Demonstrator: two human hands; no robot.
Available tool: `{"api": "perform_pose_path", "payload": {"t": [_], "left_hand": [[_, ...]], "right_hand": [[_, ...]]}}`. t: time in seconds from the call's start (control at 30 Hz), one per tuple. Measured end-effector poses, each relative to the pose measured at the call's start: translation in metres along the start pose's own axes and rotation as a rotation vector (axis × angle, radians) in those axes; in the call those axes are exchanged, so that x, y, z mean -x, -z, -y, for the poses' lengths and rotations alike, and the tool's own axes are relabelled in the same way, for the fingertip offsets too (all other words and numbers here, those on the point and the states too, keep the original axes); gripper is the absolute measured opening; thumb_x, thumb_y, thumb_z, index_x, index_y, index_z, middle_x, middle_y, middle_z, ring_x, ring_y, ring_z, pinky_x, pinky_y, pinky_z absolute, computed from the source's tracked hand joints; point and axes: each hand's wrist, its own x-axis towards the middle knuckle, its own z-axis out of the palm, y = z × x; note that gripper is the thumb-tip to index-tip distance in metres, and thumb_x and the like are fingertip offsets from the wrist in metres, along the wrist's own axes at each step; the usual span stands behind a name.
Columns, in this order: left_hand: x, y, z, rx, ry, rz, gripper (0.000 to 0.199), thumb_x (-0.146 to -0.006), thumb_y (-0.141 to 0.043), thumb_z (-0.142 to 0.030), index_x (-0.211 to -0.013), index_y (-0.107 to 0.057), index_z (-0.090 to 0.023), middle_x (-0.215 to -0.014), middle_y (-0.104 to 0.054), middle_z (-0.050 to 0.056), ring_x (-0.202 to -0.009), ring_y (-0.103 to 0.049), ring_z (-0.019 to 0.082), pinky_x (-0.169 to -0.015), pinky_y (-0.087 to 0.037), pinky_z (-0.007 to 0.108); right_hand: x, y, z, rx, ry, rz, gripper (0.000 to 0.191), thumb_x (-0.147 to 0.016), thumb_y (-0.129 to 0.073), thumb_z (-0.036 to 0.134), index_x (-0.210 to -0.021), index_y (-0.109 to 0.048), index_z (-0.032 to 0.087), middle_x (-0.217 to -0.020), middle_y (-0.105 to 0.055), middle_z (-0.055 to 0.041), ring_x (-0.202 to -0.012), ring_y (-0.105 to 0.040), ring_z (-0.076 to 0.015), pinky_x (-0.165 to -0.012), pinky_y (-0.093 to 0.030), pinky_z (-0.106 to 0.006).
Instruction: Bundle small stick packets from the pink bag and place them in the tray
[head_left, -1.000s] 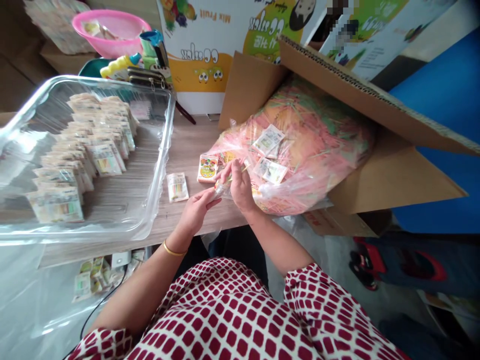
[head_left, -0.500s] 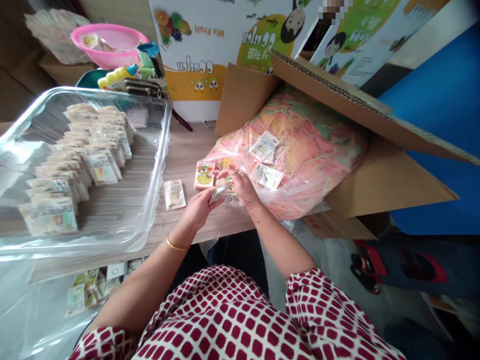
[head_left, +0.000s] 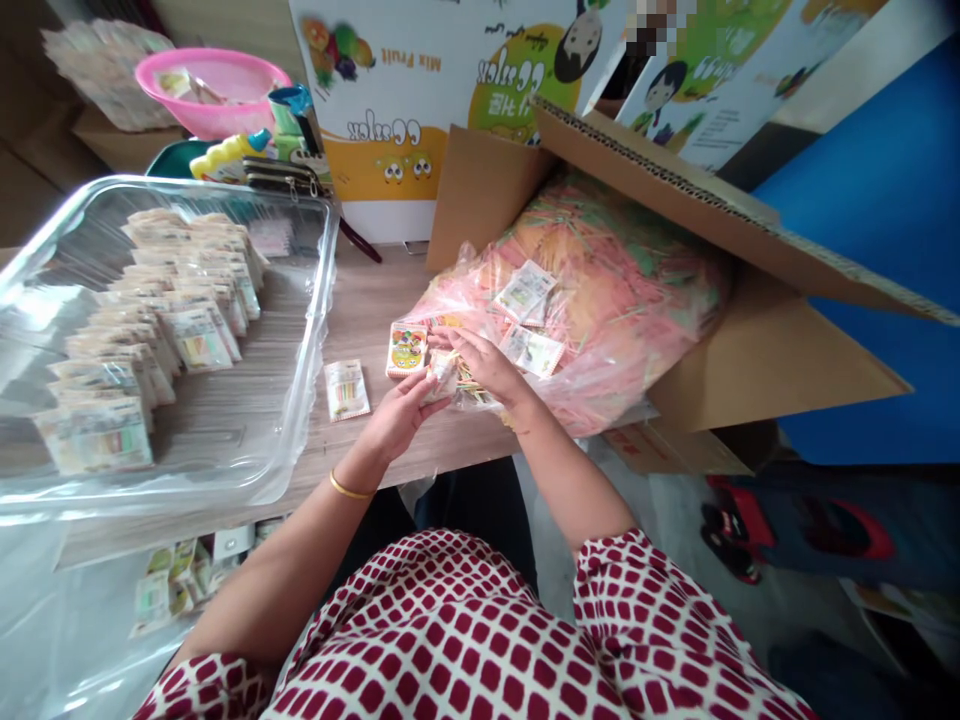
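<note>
My left hand (head_left: 399, 412) pinches a small clear packet (head_left: 444, 374) near the table's front edge. My right hand (head_left: 491, 370) is closed at the packet's mouth, with a few thin coloured sticks (head_left: 454, 356) showing under its fingers; the fingertips are partly hidden. Beside the packet, more loose sticks (head_left: 471, 388) lie at the opening of a big clear bag (head_left: 592, 350) full of pink, orange and green sticks. A stack of printed cards (head_left: 407, 349) sits just beyond my left hand. To its left lies a filled packet (head_left: 347, 390).
A clear plastic tray (head_left: 289, 450) at left holds rows of filled packets (head_left: 199, 335). Several packets (head_left: 525, 292) rest on the big bag. Cardboard flaps (head_left: 780, 350) rise around the bag. Behind are a pink basin (head_left: 217, 118), a dark pouch (head_left: 281, 178) and printed cartons (head_left: 382, 130).
My right hand has shifted slightly, its fingers now lower and flatter over the packet's mouth. The packet is turned a little in my left hand. The view has shifted slightly.
</note>
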Motion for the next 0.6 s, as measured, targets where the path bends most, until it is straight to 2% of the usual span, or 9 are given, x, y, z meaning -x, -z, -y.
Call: {"api": "perform_pose_path", "payload": {"t": [0.07, 0.13, 0.27, 0.37, 0.47, 0.53, 0.6], "left_hand": [[0.001, 0.0, 0.001, -0.012, 0.006, 0.028, 0.029, -0.083, -0.081, -0.032, -0.109, -0.079, -0.019, -0.132, -0.072, 0.01, -0.133, -0.059, 0.032, -0.107, -0.054, 0.045], [0.003, 0.0, 0.0, -0.008, 0.022, 0.031, 0.027, -0.084, -0.081, -0.035, -0.105, -0.08, -0.017, -0.127, -0.074, 0.011, -0.127, -0.064, 0.033, -0.105, -0.055, 0.047], [0.006, 0.0, -0.002, 0.011, 0.021, 0.041, 0.029, -0.085, -0.08, -0.038, -0.107, -0.079, -0.019, -0.126, -0.074, 0.01, -0.123, -0.066, 0.03, -0.103, -0.057, 0.048], [0.008, -0.001, -0.003, 0.016, 0.004, 0.039, 0.028, -0.083, -0.081, -0.037, -0.105, -0.08, -0.021, -0.124, -0.075, 0.009, -0.121, -0.066, 0.029, -0.102, -0.058, 0.048], [0.01, -0.001, -0.003, -0.016, -0.007, 0.063, 0.028, -0.084, -0.081, -0.035, -0.107, -0.079, -0.02, -0.124, -0.075, 0.008, -0.121, -0.066, 0.029, -0.103, -0.056, 0.045], [0.011, -0.002, -0.003, -0.056, 0.0, 0.083, 0.03, -0.082, -0.083, -0.031, -0.11, -0.079, -0.019, -0.125, -0.074, 0.008, -0.12, -0.066, 0.028, -0.103, -0.056, 0.042], [0.011, -0.002, -0.003, -0.074, 0.008, 0.076, 0.033, -0.08, -0.084, -0.03, -0.11, -0.079, -0.018, -0.125, -0.074, 0.008, -0.119, -0.067, 0.028, -0.101, -0.056, 0.042]], "right_hand": [[-0.002, -0.001, -0.002, -0.095, -0.062, 0.003, 0.059, -0.099, -0.045, 0.07, -0.128, -0.071, 0.026, -0.117, -0.078, -0.0081, -0.112, -0.072, -0.024, -0.096, -0.058, -0.039], [-0.003, 0.001, -0.003, -0.129, -0.09, 0.015, 0.062, -0.099, -0.04, 0.073, -0.123, -0.073, 0.026, -0.108, -0.079, -0.0077, -0.106, -0.073, -0.0243, -0.09, -0.06, -0.038], [-0.002, 0.007, 0.008, 0.023, -0.021, 0.004, 0.06, -0.097, -0.045, 0.073, -0.107, -0.079, 0.024, -0.109, -0.079, -0.0071, -0.109, -0.071, -0.0237, -0.1, -0.054, -0.038], [0.002, 0.005, 0.017, 0.075, 0.005, 0.062, 0.055, -0.097, -0.051, 0.07, -0.107, -0.078, 0.024, -0.113, -0.078, -0.0068, -0.114, -0.068, -0.0238, -0.104, -0.051, -0.039], [0.003, 0.0, 0.019, 0.039, -0.042, 0.12, 0.048, -0.093, -0.06, 0.067, -0.101, -0.074, 0.022, -0.108, -0.078, -0.0062, -0.104, -0.07, -0.0227, -0.096, -0.055, -0.037], [0.002, -0.003, 0.017, 0.007, -0.085, 0.097, 0.04, -0.091, -0.066, 0.06, -0.098, -0.072, 0.021, -0.102, -0.079, -0.005, -0.094, -0.071, -0.0209, -0.088, -0.056, -0.034], [0.002, -0.004, 0.015, -0.045, -0.088, 0.07, 0.034, -0.093, -0.064, 0.053, -0.103, -0.071, 0.021, -0.101, -0.079, -0.0043, -0.093, -0.072, -0.0199, -0.088, -0.056, -0.033]]}}
